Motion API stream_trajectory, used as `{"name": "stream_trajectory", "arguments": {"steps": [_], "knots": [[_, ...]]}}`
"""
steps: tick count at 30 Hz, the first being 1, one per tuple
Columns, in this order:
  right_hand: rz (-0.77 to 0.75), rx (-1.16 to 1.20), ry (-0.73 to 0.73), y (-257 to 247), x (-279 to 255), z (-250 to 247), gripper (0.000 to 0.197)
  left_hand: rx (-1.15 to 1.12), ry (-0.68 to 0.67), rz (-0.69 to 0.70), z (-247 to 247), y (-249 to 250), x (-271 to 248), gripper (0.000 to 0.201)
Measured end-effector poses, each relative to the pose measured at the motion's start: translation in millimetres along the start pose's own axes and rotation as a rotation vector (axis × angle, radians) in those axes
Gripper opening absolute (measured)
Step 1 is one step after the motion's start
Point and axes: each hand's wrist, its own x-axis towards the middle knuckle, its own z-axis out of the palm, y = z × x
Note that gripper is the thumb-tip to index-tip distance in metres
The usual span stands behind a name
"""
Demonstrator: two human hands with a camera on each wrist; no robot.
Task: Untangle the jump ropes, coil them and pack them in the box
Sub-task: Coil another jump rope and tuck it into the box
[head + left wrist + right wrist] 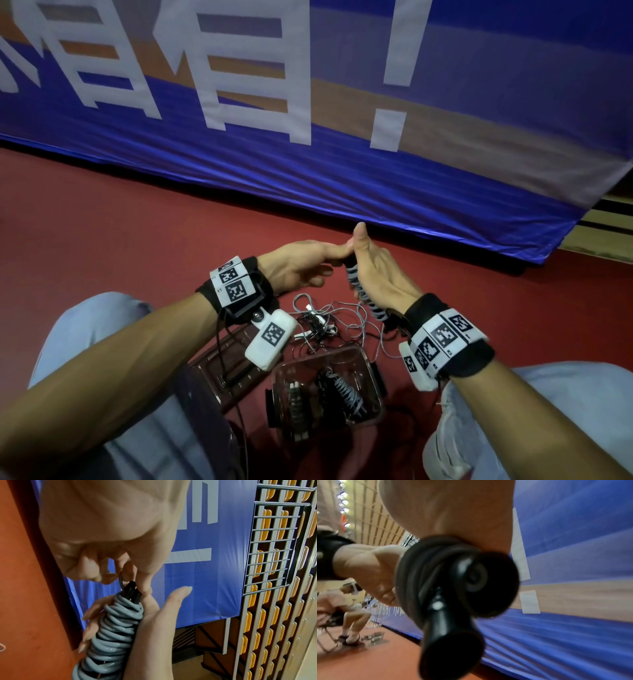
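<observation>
Your right hand point(373, 270) wraps the coiled grey jump rope point(109, 635), thumb raised, above the box point(371, 370). Your left hand point(298, 263) pinches the rope's loose end at the coil's top, beside the black handles point(133, 592).

1. Head view: looks down from above onto both hands, the red floor point(102, 212) and the blue banner point(342, 164).
2. Left wrist view: close along the palm, facing the banner.
3. Right wrist view: very close, blurred, beneath the hand.
4. Shared: the coiled rope point(113, 628), banner, floor.
</observation>
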Motion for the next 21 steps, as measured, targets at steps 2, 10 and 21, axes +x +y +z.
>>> {"name": "stream_trajectory", "arguments": {"steps": [2, 10, 21], "knots": [[0.039, -0.095, 0.000, 2.9, 0.0, -2.0, 0.099, 0.034, 0.058, -0.001, 3.5, -2.8, 5.2, 0.035], [0.090, -0.198, 0.046, 6.7, 1.0, -1.5, 0.086, 0.280, 0.229, 0.241, 13.8, -7.9, 7.9, 0.057], [0.208, 0.348, -0.099, -0.9, 14.0, -3.6, 0.060, -0.108, 0.059, 0.064, -10.8, 15.9, 4.4, 0.034]]}}
